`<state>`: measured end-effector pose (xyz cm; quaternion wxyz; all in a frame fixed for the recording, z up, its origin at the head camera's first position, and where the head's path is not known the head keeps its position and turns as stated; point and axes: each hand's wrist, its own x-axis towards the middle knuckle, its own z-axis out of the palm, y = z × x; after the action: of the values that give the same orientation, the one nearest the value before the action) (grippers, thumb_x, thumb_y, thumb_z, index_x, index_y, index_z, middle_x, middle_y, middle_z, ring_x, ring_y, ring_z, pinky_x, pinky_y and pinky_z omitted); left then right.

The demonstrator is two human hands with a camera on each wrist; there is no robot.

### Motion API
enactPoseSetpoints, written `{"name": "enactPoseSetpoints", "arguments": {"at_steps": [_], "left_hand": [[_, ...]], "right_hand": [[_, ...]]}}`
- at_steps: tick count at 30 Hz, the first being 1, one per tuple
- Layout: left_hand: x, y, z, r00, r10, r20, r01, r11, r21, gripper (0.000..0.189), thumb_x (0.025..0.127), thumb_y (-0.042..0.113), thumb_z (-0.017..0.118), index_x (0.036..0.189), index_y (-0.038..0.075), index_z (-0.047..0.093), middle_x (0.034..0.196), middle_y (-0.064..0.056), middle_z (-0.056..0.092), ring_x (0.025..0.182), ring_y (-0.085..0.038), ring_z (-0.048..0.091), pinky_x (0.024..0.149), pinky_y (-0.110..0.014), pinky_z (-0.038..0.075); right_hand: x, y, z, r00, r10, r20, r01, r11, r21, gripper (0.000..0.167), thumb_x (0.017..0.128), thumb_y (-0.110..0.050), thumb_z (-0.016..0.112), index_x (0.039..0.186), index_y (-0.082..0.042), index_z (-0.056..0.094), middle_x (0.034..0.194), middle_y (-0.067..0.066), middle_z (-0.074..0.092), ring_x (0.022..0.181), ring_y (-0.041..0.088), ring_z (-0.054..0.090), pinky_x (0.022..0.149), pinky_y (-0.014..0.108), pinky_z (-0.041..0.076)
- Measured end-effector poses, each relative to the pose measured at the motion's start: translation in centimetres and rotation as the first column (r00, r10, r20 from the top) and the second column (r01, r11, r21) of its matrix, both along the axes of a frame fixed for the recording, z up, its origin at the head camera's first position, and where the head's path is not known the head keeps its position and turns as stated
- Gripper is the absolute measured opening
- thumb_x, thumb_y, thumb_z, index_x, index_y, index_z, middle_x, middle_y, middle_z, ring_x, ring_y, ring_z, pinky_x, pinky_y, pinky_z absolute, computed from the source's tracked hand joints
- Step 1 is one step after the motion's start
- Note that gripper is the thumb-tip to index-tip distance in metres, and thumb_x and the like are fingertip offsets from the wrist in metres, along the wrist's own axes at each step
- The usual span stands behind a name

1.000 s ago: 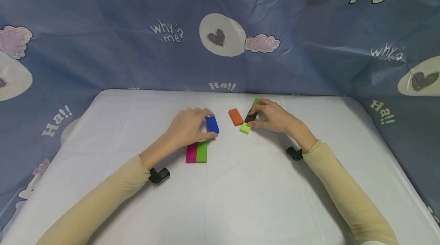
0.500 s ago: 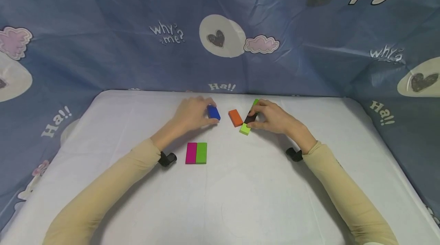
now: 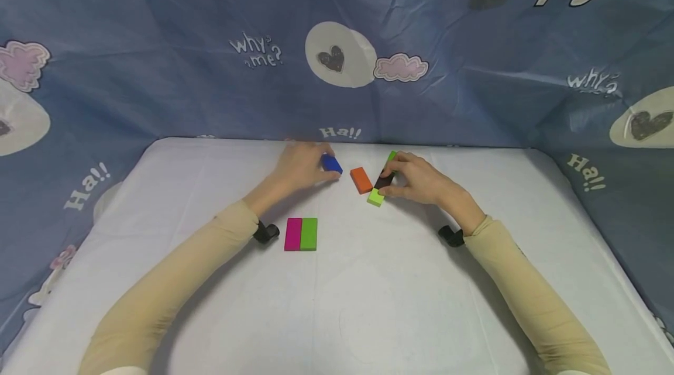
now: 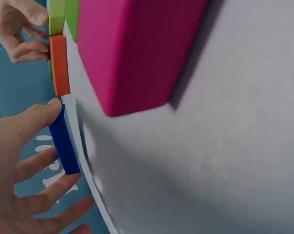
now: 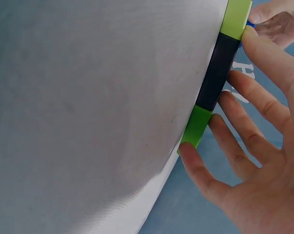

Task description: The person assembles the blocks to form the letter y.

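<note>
In the head view my left hand holds a blue block near the table's back edge. Its thumb and a finger span the block's two ends in the left wrist view; the other fingers are spread. To the right, my right hand rests its fingers along a row of three blocks set end to end: lime, black and green. The thumb touches the lime block's side, and the little finger reaches the green one. An orange block lies between the hands, close to the row.
A magenta block and a green block lie side by side, nearer the front than the left hand. White cloth covers the table. A blue printed curtain stands behind and at both sides.
My left hand has carried the blue block away toward the back edge and slightly right, and the block has turned somewhat. The right hand and the other blocks stay in place.
</note>
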<state>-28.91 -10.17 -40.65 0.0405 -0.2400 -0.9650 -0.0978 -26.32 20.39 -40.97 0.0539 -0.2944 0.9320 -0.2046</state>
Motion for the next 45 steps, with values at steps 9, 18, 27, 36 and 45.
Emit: {"name": "enactPoseSetpoints", "arguments": {"at_steps": [9, 18, 27, 36, 45], "left_hand": [[-1.5, 1.2, -0.1, 0.998, 0.037, 0.044, -0.036, 0.999, -0.024, 0.060, 0.092, 0.058, 0.081, 0.135, 0.017, 0.071, 0.123, -0.011, 0.078, 0.116, -0.032, 0.072, 0.100, -0.055, 0.057], [-1.8, 2.0, 0.2, 0.997, 0.053, 0.059, -0.047, 0.995, -0.092, 0.064, 0.095, 0.061, 0.075, 0.141, 0.017, 0.068, 0.128, -0.013, 0.076, 0.121, -0.035, 0.070, 0.103, -0.052, 0.055], [-1.4, 2.2, 0.4, 0.997, 0.010, 0.082, 0.001, 0.992, -0.125, 0.057, 0.103, 0.050, 0.069, 0.148, 0.016, 0.065, 0.141, -0.016, 0.070, 0.127, -0.041, 0.068, 0.106, -0.058, 0.054], [-1.3, 2.8, 0.5, 0.991, -0.109, 0.083, 0.117, 0.987, -0.108, 0.045, 0.105, 0.038, 0.068, 0.143, 0.015, 0.071, 0.143, -0.013, 0.071, 0.129, -0.035, 0.068, 0.107, -0.051, 0.057], [-1.2, 3.1, 0.8, 0.976, -0.167, 0.138, 0.182, 0.978, -0.102, 0.047, 0.107, 0.031, 0.065, 0.149, 0.013, 0.065, 0.153, -0.018, 0.063, 0.143, -0.036, 0.059, 0.123, -0.055, 0.045]], "right_hand": [[-0.1, 0.1, -0.2, 1.000, 0.002, -0.011, -0.002, 1.000, -0.002, 0.040, 0.093, -0.039, 0.085, 0.121, -0.011, 0.077, 0.120, 0.008, 0.068, 0.114, 0.028, 0.065, 0.105, 0.051, 0.055], [-0.1, 0.0, -0.1, 1.000, 0.000, -0.007, 0.000, 1.000, -0.002, 0.042, 0.093, -0.040, 0.086, 0.122, -0.010, 0.077, 0.120, 0.008, 0.068, 0.115, 0.029, 0.065, 0.106, 0.052, 0.055], [-0.1, 0.0, -0.1, 1.000, 0.004, -0.011, -0.004, 1.000, -0.005, 0.042, 0.093, -0.040, 0.086, 0.121, -0.011, 0.077, 0.119, 0.008, 0.068, 0.115, 0.029, 0.066, 0.106, 0.052, 0.055], [-0.2, 0.1, -0.2, 1.000, 0.006, -0.014, -0.006, 1.000, -0.007, 0.042, 0.093, -0.041, 0.086, 0.121, -0.011, 0.077, 0.119, 0.008, 0.068, 0.114, 0.028, 0.066, 0.105, 0.051, 0.056], [-0.2, 0.1, -0.1, 1.000, 0.008, -0.011, -0.008, 1.000, -0.008, 0.043, 0.093, -0.041, 0.085, 0.122, -0.010, 0.077, 0.119, 0.008, 0.068, 0.114, 0.028, 0.066, 0.104, 0.051, 0.056]]}}
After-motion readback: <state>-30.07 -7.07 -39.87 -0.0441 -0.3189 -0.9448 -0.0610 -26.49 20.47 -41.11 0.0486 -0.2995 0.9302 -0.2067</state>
